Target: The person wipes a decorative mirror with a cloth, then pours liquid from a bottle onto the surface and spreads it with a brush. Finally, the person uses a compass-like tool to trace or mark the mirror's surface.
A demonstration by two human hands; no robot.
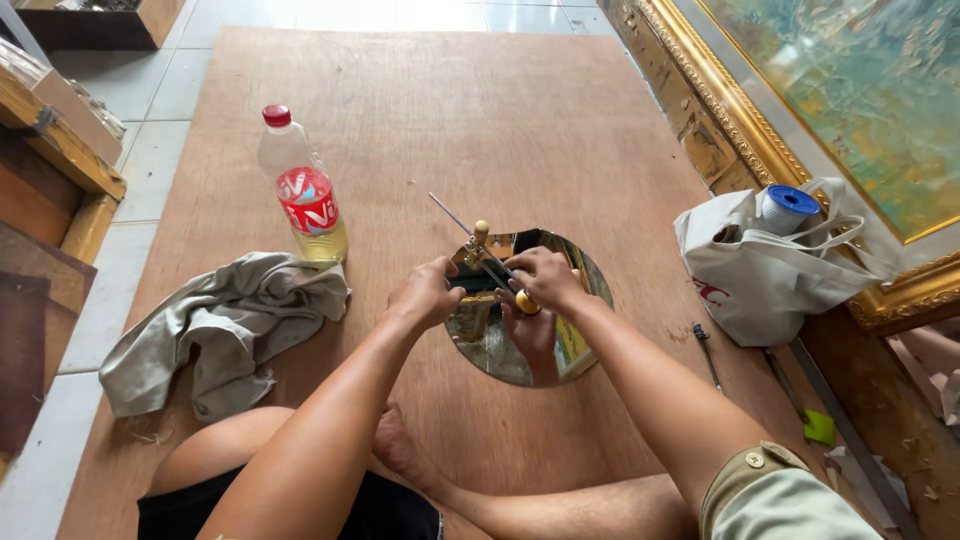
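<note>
- The left hand is closed over the base of a circle cutter, at the left rim of the round mirror.
- The right hand is curled around the cutter's brass-ended handle, above the mirror's centre.
- The cutter's thin rod has its long axis on a diagonal: it points up and to the left past the mirror rim, with the handle end low and to the right. A wooden knob stands upright on it.
- The mirror lies flat on a brown plywood sheet, which rests on a pale tiled floor.
- Left of the mirror lie a crumpled grey cloth and a plastic bottle with yellow liquid.
- Right of the mirror sit a white tote bag and a gilt picture frame.
- The hands hide the cutting head; the frame is cut off.
</note>
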